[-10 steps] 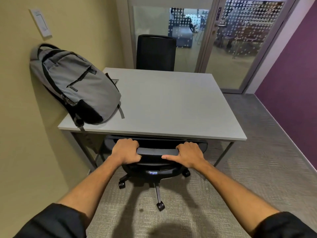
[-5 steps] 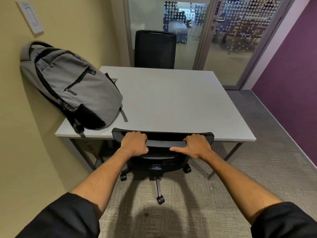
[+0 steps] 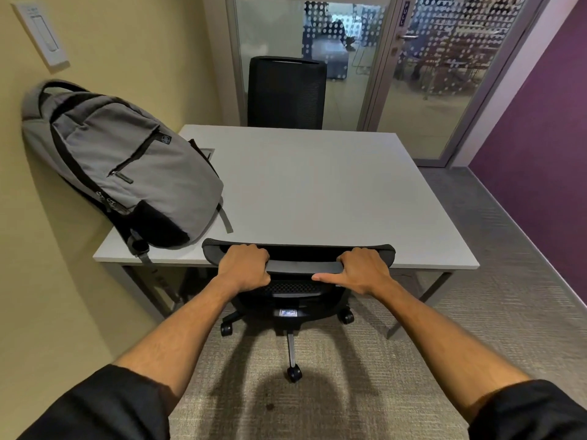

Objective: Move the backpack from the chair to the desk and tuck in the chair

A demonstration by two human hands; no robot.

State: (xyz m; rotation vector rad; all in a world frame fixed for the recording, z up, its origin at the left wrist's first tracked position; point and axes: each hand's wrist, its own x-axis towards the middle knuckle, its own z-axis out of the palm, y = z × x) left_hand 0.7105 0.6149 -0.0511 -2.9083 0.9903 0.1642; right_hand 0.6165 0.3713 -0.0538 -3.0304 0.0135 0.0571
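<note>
Left hand [image 3: 244, 265] and right hand [image 3: 362, 269] grip the chair [image 3: 298, 265] backrest at the worktop [image 3: 317, 192] edge. Backpack [image 3: 127, 166] leans on the wall at the worktop's left; a second chair [image 3: 287, 92] stands opposite.

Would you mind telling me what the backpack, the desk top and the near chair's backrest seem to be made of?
Backpack: woven grey fabric, matte, with soft creases and black zipper trim.
Desk top: likely laminate board, smooth pale grey with a thin flat edge.
Near chair's backrest: black plastic rim, matte, apparently with perforated mesh below the rim.
</note>
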